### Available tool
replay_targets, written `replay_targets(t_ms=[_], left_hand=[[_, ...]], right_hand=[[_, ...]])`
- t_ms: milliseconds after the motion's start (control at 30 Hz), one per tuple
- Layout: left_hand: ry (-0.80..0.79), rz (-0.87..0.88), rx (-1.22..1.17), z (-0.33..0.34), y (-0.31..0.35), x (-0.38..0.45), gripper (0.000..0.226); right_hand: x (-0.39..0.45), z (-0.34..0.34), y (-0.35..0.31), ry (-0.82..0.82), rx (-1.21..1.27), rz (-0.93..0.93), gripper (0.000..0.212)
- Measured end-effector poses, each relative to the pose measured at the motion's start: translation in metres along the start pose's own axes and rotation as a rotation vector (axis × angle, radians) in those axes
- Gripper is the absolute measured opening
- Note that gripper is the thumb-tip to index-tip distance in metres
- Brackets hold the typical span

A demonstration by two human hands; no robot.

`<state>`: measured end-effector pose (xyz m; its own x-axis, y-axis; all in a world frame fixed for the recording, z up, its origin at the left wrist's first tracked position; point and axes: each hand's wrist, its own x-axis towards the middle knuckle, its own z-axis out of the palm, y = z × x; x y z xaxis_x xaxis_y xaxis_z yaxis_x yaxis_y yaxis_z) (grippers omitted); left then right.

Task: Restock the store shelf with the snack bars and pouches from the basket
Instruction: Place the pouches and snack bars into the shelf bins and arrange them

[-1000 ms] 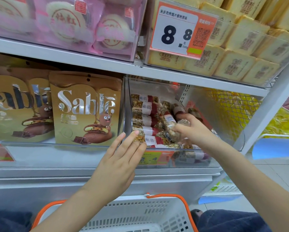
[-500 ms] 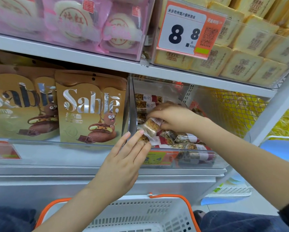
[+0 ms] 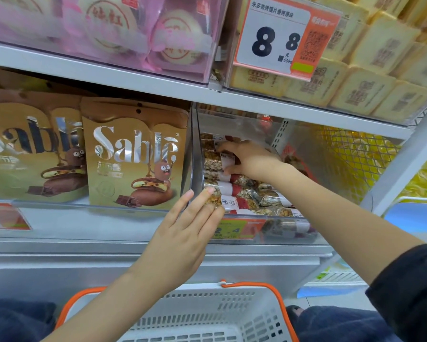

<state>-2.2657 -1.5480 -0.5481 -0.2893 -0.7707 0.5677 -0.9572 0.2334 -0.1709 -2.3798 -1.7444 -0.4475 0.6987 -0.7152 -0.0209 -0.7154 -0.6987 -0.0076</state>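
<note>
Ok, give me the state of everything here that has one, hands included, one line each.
Left hand: open, straight fingers against the clear bin front.
Right hand: inside the bin, fingers curled on a snack bar.
Snack bars: lying flat, stacked at the bin's left side.
Sable pouches: upright, facing out.
Basket: below the shelf, contents not visible.

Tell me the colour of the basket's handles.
Orange, on a white basket; the handles show in the head view, the only view.

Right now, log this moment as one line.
right hand placing snack bar on stack | left hand open, steadying bin front | basket below
</note>
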Motion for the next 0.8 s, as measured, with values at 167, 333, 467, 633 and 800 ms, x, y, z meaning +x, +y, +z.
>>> replay_targets(t_ms=[167, 333, 467, 633, 800], left_hand=[[0.004, 0.003, -0.005, -0.001, -0.001, 0.000, 0.052], [0.004, 0.000, -0.008, 0.000, 0.000, 0.000, 0.053], [0.005, -0.009, -0.009, 0.001, 0.001, 0.000, 0.053], [0.005, 0.004, -0.012, 0.000, 0.000, 0.000, 0.053], [0.002, 0.005, -0.012, -0.001, 0.000, 0.000, 0.053]], right_hand=[[-0.026, 0.001, 0.024, 0.234, 0.445, 0.112, 0.065], [-0.051, 0.009, 0.075, 0.503, 0.594, 0.564, 0.057], [-0.064, 0.018, 0.071, 0.136, 0.479, 0.495, 0.062], [-0.061, 0.011, 0.065, 0.249, 0.560, 0.556, 0.054], [-0.083, 0.001, 0.068, 0.543, 0.763, 0.680, 0.039]])
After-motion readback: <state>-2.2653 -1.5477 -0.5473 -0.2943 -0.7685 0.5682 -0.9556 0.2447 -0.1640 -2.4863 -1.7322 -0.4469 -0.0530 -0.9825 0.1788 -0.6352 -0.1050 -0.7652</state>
